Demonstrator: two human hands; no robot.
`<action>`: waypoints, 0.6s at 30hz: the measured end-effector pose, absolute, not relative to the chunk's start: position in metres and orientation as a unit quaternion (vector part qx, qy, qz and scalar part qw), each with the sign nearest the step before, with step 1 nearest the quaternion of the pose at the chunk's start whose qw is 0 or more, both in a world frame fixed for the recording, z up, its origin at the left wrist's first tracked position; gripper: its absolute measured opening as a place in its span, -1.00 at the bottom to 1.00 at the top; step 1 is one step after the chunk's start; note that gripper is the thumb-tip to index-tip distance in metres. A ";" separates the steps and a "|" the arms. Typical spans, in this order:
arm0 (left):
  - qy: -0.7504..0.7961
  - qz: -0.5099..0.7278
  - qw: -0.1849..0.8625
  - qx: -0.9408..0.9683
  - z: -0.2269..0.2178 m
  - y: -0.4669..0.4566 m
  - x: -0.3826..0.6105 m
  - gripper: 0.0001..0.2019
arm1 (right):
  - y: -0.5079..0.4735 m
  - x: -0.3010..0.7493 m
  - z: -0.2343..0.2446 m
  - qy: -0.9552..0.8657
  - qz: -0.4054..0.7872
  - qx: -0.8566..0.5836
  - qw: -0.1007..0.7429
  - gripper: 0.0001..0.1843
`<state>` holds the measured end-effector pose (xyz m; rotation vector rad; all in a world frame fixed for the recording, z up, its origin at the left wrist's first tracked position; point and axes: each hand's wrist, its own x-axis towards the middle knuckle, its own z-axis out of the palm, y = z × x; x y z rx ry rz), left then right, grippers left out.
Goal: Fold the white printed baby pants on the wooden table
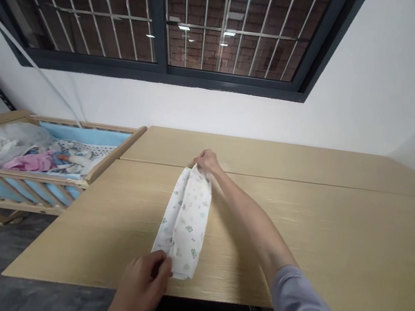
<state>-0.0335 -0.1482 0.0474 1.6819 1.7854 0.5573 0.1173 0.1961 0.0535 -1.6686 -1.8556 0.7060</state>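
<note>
From my head, the camera is looking forward and down across the table (314, 246), close above its near edge. It is also facing the window (165, 27) beyond.

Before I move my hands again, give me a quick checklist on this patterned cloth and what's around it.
1. Right hand on the cloth: ok, it pinches the far end.
2. Left hand placed: ok, at the near left corner. Firm grip there: cannot tell.
3. Cloth smooth, without lengthwise lines: not ok, a crease or fold edge runs down its length.
4. Cloth within the table's near edge: ok, its near end stops short of it.
5. Cloth apart from the crib: ok, the crib stands to the left.
6. Underside of the cloth: cannot tell, hidden from this view.
</note>
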 end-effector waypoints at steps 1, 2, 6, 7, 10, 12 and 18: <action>0.693 0.197 0.296 0.628 0.043 -0.150 -0.040 -0.58 | 0.196 0.106 0.052 -0.692 0.258 -0.621 0.262 -0.91; 0.711 0.178 0.279 0.620 0.039 -0.151 -0.045 -0.59 | 0.195 0.096 0.050 -0.695 0.253 -0.624 0.252 -0.91; 0.762 0.094 0.215 0.603 0.031 -0.151 -0.056 -0.60 | 0.188 0.067 0.041 -0.702 0.231 -0.639 0.214 -0.82; 0.768 0.077 0.203 0.603 0.032 -0.152 -0.057 -0.61 | 0.186 0.063 0.040 -0.705 0.228 -0.639 0.208 -0.80; 0.803 0.047 0.139 0.577 0.032 -0.158 -0.060 -0.65 | 0.176 0.061 0.041 -0.725 0.220 -0.620 0.204 -0.73; 0.800 0.099 0.045 0.590 0.030 -0.167 -0.060 -0.67 | 0.162 0.065 0.045 -0.748 0.213 -0.591 0.214 -0.67; 0.566 0.284 -0.178 0.753 -0.011 -0.190 -0.032 -0.59 | 0.060 0.086 0.048 -0.923 0.198 -0.268 0.191 -0.38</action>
